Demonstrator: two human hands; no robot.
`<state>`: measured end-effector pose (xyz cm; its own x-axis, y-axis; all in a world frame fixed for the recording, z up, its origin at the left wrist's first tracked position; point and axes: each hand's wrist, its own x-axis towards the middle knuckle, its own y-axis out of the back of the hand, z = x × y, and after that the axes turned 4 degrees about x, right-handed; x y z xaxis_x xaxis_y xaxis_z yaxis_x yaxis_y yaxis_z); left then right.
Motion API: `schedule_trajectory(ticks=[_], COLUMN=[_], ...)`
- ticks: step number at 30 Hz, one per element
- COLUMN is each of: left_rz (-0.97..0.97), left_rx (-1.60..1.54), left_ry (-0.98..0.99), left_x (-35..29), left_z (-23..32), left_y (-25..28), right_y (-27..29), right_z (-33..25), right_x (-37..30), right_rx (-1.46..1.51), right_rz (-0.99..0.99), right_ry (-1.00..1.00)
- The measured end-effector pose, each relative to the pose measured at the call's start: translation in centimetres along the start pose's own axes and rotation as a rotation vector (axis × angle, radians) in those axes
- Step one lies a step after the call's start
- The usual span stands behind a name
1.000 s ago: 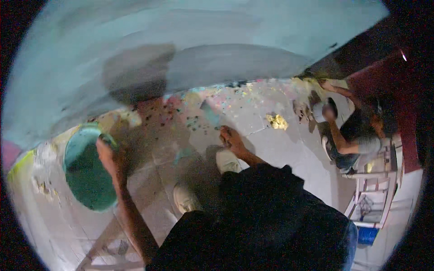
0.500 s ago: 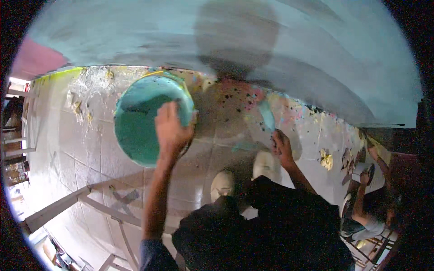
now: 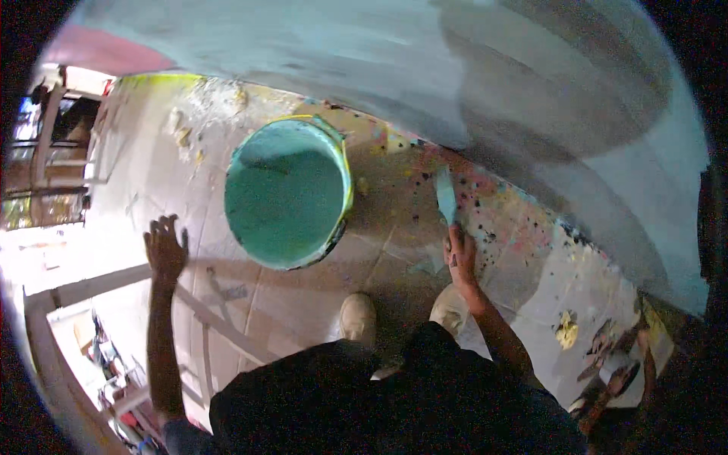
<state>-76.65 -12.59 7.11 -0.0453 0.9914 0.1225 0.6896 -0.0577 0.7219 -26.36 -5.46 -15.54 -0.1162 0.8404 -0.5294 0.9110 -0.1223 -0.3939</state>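
Note:
A round bucket (image 3: 347,182) of green-teal paint stands on the splattered floor, left of centre and close to the wall. My right hand (image 3: 461,254) is closed round the handle of a paintbrush (image 3: 446,196), whose paint-covered end points toward the wall. The brush is apart from both bucket and wall. Away to the left of the bucket, my left hand (image 3: 166,246) is held out with its fingers spread and nothing in it.
A large surface painted pale blue (image 3: 341,45) spans the far side. Wooden framing (image 3: 98,288) stands at the left. A yellow lump (image 3: 566,329) lies on the floor at right, near another person's hand (image 3: 620,379) holding a pale object. My shoes (image 3: 358,318) are below centre.
My left hand has moved from over the bucket out to the left, its fingers now spread. The view has turned, so the bucket sits further right. My right hand still holds the brush.

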Motion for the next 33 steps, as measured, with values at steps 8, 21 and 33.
schedule_trajectory(ticks=[8,21,33], left_rz=[-0.432,-0.693,-0.482], left_rx=[0.264,0.393,0.393], left_ry=[0.247,0.377,0.228], left_x=[-5.6,-16.1,-24.9], left_z=[-21.7,-31.2,-38.7], left_y=[-9.9,-20.8,-26.0], right_y=[-1.2,-3.3,-12.0], right_z=[-0.5,0.0,-1.5], right_x=[3.0,-3.3,-0.1], right_rx=[-0.103,-0.233,-0.552], right_rz=[-0.089,0.172,0.118], right_ry=[0.282,0.071,-0.037])
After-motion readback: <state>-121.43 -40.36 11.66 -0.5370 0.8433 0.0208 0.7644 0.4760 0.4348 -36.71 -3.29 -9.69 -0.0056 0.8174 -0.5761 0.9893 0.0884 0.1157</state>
